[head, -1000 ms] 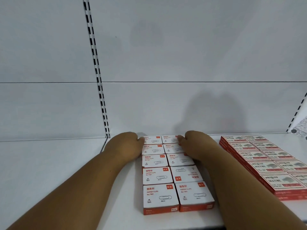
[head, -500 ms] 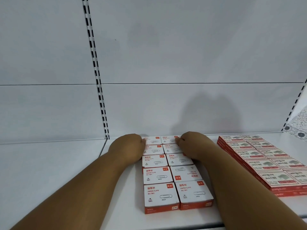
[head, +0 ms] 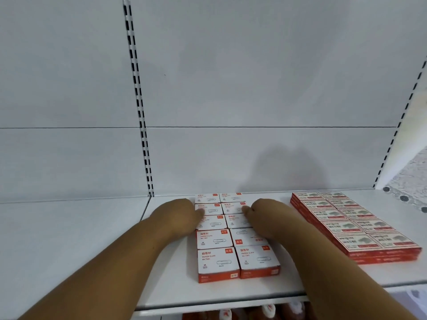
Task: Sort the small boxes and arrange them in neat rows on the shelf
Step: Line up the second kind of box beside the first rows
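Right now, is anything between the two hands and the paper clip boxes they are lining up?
Nothing visible. The left hand and the right hand already touch the paper clip boxes from either side, with only bare shelf around.

Bright, even light; soft shadows on back panel [head: 277, 162]; wide-angle edge bending.

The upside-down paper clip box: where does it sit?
In the head view, the upside-down box lies in the right column, second from the front, under the right hand's wrist.
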The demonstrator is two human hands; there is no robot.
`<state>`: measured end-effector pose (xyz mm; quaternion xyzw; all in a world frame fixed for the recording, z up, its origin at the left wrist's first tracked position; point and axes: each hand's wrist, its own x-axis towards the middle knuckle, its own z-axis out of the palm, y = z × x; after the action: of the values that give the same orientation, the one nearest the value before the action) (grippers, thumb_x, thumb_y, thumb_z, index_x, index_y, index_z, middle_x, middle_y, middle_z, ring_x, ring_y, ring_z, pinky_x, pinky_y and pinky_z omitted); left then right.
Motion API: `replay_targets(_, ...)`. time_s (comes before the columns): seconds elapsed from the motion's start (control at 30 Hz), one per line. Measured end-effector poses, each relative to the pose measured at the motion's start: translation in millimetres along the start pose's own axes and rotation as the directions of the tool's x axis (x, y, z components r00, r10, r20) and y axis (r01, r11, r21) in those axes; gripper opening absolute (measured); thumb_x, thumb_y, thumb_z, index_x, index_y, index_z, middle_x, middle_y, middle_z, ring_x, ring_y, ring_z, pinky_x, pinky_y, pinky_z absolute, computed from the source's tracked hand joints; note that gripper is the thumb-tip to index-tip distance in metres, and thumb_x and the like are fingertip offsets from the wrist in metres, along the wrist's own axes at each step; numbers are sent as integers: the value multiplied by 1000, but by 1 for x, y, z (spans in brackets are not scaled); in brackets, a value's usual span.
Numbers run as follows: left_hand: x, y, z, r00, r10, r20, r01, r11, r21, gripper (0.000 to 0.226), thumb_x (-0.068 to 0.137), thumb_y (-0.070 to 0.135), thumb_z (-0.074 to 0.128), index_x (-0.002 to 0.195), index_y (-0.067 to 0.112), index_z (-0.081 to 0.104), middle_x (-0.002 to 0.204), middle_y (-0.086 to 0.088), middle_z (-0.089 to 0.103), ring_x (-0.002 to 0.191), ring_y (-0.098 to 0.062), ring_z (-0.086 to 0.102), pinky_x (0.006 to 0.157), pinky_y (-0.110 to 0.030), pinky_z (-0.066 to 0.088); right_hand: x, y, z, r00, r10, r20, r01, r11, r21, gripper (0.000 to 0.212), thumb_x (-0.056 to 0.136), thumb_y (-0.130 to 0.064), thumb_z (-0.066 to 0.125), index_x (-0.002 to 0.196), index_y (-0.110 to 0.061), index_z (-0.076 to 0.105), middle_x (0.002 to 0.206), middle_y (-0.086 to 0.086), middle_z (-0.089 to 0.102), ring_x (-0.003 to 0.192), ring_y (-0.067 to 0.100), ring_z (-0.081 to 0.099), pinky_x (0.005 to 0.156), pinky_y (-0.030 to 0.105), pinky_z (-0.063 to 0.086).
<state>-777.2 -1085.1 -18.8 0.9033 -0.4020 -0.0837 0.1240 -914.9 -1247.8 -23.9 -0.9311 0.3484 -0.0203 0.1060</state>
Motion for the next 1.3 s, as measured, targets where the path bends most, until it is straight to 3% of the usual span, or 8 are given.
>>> replay_targets(0.37,-2,3,6,996,-48,-72,53,996,71,41,102,43,31,117,20,61,121,-3,65,109,-23,59,88,-31,43,-2,-2,3,999,0,-36,-1,1000,-15,50,101,-48,27,110,-15,63,114,5,66,105,25,60,90,35,46)
replay_targets(0.43,-6,4,3,997,-41,-60,45,997,57,42,103,44,29,113,20,62,116,-3,67,106,-22,60,87,-31,43,-3,-2,2,999,15,-35,-15,1000,11,53,101,-50,25,111,-15,63,115,5,66,106,25,60,92,36,47)
replay_targets(0.5,-13,5,0,998,-38,-57,40,998,39,41,103,47,27,94,23,59,99,1,67,96,-20,60,83,-31,44,-8,-1,0,999,34,-39,-32,998,49,57,101,-53,22,115,-13,62,116,5,65,107,24,59,92,37,46)
replay_targets(0.6,-28,8,-1,998,-40,-45,42,998,37,45,102,52,28,80,23,54,86,3,65,88,-17,61,82,-31,46,-19,7,-1,997,21,-72,-18,999,37,59,100,-55,22,111,-13,62,109,4,66,100,23,60,83,34,45)
replay_targets(0.77,-35,11,7,995,-57,-78,66,991,116,42,100,52,32,90,23,61,93,3,66,92,-18,63,80,-32,48,-30,11,4,999,-20,-27,20,1000,-13,45,100,-53,26,88,-20,53,103,3,67,84,21,52,76,31,41)
replay_targets(0.93,-33,9,15,994,-61,-95,72,990,118,44,101,47,33,98,18,65,95,0,67,89,-18,62,77,-31,47,-33,7,4,999,-23,-35,22,1000,-21,40,101,-49,26,88,-21,51,105,5,66,92,23,57,79,32,43)
replay_targets(1.1,-32,8,16,992,-52,-113,64,993,100,40,101,46,33,92,20,62,93,1,66,89,-19,61,78,-32,47,-35,5,3,999,-12,-31,12,1000,-25,42,102,-48,25,95,-20,56,109,6,66,101,25,60,87,34,46)
replay_targets(1.3,-37,7,20,987,-40,-154,53,995,81,44,101,49,28,81,23,57,82,4,63,81,-17,60,71,-30,43,-30,8,7,998,-5,-56,6,1000,17,46,100,-51,26,85,-18,55,98,3,68,91,23,61,83,34,48)
